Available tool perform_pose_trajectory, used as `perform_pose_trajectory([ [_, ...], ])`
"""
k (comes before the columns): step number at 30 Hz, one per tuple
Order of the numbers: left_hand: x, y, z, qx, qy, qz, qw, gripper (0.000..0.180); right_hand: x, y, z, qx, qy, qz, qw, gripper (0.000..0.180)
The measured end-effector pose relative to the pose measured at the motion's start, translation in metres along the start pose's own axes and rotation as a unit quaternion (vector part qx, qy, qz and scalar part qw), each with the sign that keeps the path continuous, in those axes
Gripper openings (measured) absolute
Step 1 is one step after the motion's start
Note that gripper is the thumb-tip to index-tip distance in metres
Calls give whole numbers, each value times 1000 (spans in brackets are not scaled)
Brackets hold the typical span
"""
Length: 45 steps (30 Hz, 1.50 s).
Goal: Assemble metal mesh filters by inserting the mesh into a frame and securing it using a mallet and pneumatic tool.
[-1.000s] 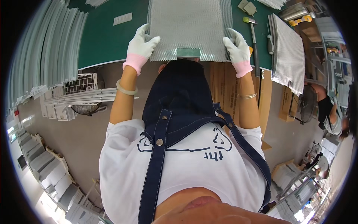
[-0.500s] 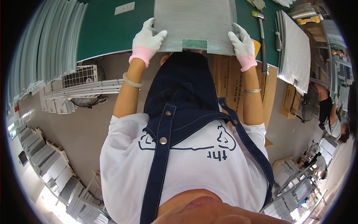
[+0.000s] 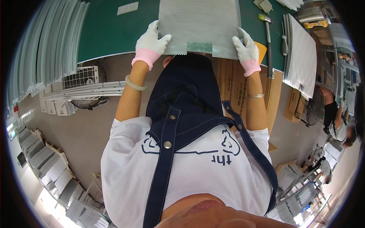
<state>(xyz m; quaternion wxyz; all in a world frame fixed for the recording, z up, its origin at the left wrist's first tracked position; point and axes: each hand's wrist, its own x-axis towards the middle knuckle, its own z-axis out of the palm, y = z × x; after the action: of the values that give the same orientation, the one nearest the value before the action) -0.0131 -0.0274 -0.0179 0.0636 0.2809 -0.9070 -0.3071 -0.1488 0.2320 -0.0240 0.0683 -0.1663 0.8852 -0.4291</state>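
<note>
A silvery perforated mesh sheet lies on the green tabletop, with its near edge reaching slightly past the table's front edge. A rectangular notch is cut into the middle of that near edge. My left hand, in a white glove with a pink cuff, grips the sheet's left edge, thumb on top. On the opposite edge, my right hand, gloved the same way, holds the sheet with thumb and fingers bent around its side. The fingertips under the sheet are hidden.
Right of the sheet lie a hammer, a screwdriver, a yellow piece and a stack of mesh sheets. Long pale strips fill the table's left end. Cardboard boxes stand below; people work at the far right.
The whole view has shifted slightly. Both hands keep their grip on the mesh sheet, which has hardly moved on the table.
</note>
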Motion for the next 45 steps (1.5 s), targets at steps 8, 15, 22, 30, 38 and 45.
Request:
perform_pose_trajectory([
  [8,-1,2,-1,-20,-22,-20,999,65,-3,-6,-2,21,-23,30,999,48],
  [15,-3,11,-9,-57,-67,-55,995,60,-8,-14,-2,70,-15,59,996,46],
  [22,-1,20,-12,19,-70,-43,996,61,-8,-11,-3,5,-9,48,999,47],
  [30,7,10,-8,83,-58,-16,995,58,0,-4,4,-73,-32,42,996,49],
  [38,7,3,-10,46,-73,6,996,64,1,9,1,9,-4,23,1000,52],
  [45,3,1,-12,14,-86,-11,996,67,-3,-1,-1,79,-14,48,996,52],
])
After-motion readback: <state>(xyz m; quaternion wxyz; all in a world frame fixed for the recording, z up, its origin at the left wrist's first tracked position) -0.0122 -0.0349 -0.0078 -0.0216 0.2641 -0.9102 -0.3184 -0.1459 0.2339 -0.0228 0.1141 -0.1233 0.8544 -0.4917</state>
